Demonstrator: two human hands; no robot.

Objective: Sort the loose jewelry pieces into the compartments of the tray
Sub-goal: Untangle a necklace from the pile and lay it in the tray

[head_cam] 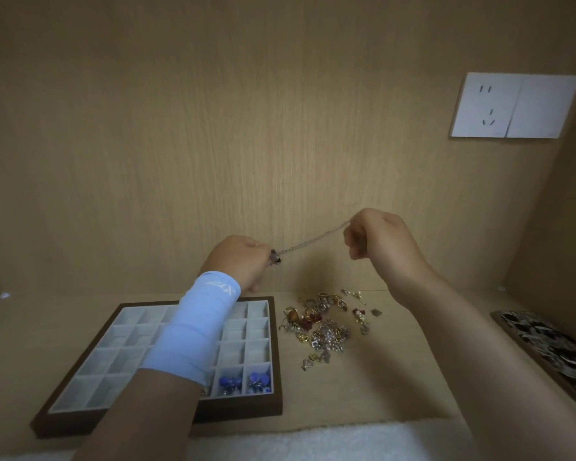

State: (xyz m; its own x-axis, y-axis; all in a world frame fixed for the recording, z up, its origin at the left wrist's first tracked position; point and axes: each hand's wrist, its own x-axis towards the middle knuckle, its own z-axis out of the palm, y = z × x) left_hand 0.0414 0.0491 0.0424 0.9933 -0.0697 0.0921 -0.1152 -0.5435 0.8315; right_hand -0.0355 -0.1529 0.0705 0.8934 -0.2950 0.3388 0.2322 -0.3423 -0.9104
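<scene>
Chain [313, 240] stretched taut above the table [379, 387], one end pinched by left hand [238, 261], other by right hand [379, 241], loose jewelry [323, 327] heaped beside tray [273, 361]

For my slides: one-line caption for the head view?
Left hand and right hand stretch a chain above the loose jewelry pile beside the tray.

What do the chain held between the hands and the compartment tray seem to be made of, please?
The chain looks like fine metal, pale and glinting, its thin links stretched between the left hand and right hand. The tray has a dark brown matte frame, wood or leatherette, hard to tell; its lining looks like pale grey fabric, perhaps velvet.
</scene>
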